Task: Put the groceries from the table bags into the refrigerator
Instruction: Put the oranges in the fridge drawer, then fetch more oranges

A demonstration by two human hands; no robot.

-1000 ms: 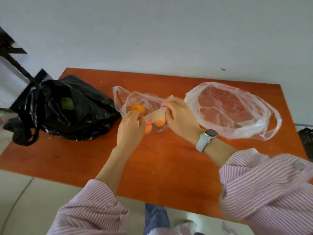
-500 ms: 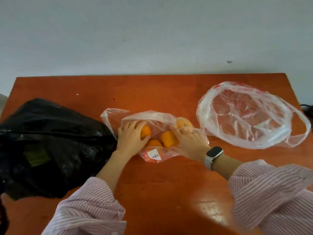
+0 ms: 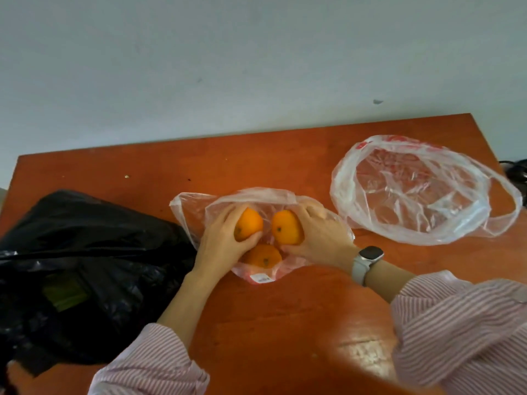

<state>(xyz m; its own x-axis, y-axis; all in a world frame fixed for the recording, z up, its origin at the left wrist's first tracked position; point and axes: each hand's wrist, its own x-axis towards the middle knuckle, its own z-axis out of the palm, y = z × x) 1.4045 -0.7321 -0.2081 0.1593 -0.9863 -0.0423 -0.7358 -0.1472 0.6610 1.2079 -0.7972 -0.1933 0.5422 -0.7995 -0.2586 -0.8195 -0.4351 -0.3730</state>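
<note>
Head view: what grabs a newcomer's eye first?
Three oranges mid-table in a clear bag: the left hand grips one orange, the right hand grips another, and a third lies between the wrists. A black bag sits at left, an open clear bag at right.

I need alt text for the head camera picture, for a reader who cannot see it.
Two hands each grip an orange inside a clear plastic bag on a wooden table: the left hand holds one orange, the right hand another. A third orange lies between them. A black bag sits left, an empty-looking clear bag right.
</note>
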